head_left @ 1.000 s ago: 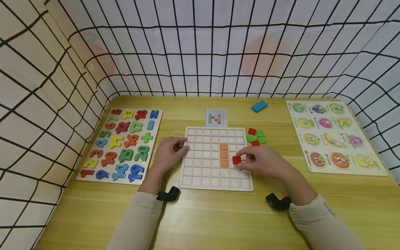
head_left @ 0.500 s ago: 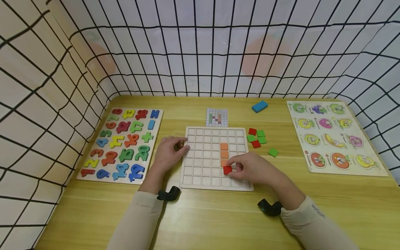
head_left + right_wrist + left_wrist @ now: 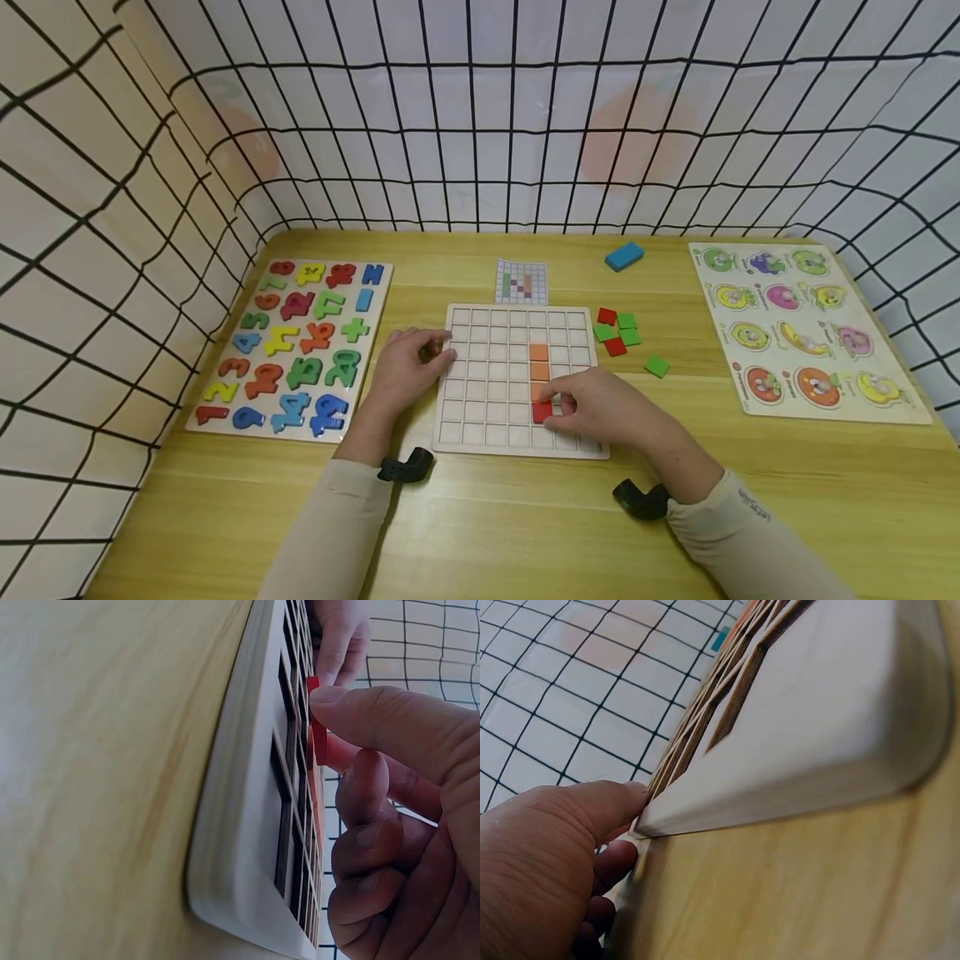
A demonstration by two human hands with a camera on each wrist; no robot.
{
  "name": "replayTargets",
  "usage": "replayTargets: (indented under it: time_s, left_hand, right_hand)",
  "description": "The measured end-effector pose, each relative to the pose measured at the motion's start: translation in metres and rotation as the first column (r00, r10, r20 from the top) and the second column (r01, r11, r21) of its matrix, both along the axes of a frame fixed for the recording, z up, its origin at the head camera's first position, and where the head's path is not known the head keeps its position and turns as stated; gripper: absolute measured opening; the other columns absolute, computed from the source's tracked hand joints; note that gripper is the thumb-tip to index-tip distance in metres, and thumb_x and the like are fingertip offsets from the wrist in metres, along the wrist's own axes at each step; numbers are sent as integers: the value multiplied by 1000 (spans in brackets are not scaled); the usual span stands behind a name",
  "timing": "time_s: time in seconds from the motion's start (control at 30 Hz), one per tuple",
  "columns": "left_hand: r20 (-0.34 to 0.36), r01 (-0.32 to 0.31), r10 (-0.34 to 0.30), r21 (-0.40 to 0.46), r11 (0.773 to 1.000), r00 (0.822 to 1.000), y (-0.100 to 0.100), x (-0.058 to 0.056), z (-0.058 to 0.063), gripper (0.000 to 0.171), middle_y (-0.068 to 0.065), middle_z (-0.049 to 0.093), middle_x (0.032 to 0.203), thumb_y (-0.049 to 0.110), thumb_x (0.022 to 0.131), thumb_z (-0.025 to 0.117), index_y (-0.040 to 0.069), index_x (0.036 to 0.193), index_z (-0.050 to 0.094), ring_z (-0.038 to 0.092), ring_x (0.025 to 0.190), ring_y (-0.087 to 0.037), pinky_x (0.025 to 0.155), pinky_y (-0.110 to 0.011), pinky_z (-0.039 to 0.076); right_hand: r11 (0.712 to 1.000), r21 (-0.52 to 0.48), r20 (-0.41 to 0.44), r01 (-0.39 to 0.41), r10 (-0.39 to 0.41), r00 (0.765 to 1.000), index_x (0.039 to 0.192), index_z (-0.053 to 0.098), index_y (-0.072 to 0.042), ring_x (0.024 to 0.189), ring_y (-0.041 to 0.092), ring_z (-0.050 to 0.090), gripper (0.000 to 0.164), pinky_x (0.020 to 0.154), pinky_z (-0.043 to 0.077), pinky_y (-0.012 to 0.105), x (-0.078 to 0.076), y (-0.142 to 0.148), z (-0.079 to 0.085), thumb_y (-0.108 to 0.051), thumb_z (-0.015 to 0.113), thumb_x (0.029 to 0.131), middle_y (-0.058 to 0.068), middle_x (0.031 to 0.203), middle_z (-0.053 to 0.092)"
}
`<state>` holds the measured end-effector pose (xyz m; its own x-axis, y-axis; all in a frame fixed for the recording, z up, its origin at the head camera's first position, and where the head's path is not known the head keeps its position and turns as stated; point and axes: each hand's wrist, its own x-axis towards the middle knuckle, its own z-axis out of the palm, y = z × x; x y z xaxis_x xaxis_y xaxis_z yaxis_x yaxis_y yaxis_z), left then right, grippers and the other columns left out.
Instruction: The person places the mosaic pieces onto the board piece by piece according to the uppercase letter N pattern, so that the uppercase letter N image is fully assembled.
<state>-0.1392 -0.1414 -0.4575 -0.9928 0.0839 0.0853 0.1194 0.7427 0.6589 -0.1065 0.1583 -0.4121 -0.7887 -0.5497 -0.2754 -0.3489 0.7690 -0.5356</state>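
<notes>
My right hand (image 3: 603, 407) pinches a red square tile (image 3: 541, 412) between thumb and index finger. The tile sits over a grid cell just below a column of three orange tiles (image 3: 538, 372) on the wooden grid board (image 3: 486, 389). In the right wrist view the red tile (image 3: 321, 742) stands edge-on at the thumb tip, close over the board's cells, with the other fingers curled below. At the board's left edge my left hand (image 3: 405, 367) touches the rim with thumb and index finger; in the left wrist view the thumb (image 3: 604, 802) rests against the board's side.
Right of the board lie loose green tiles (image 3: 657, 367) and red tiles (image 3: 616, 347). A printed grid card (image 3: 521, 282) lies behind it, a blue block (image 3: 624, 257) farther right. A number puzzle (image 3: 292, 350) and a fruit puzzle board (image 3: 765, 354) flank it. Black netting surrounds the table.
My right hand has carried the red tile left and toward me, from the board's right side to the cell below the orange tiles. The left hand has stayed at the edge.
</notes>
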Motion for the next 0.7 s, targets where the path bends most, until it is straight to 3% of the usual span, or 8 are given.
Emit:
replayTargets:
  time_s: [0.7]
  left_hand:
    - [12,-4,4,-2,1000,1000,0,0,1,35,-5,67,95,32,94,73,15,125,73,51,94,-23,82,-34,39]
  right_hand:
    - [1000,16,-49,-7,8,999,106,75,-21,62,8,49,19,57,39,23,2,-3,-3,-27,79,88,-10,65,53]
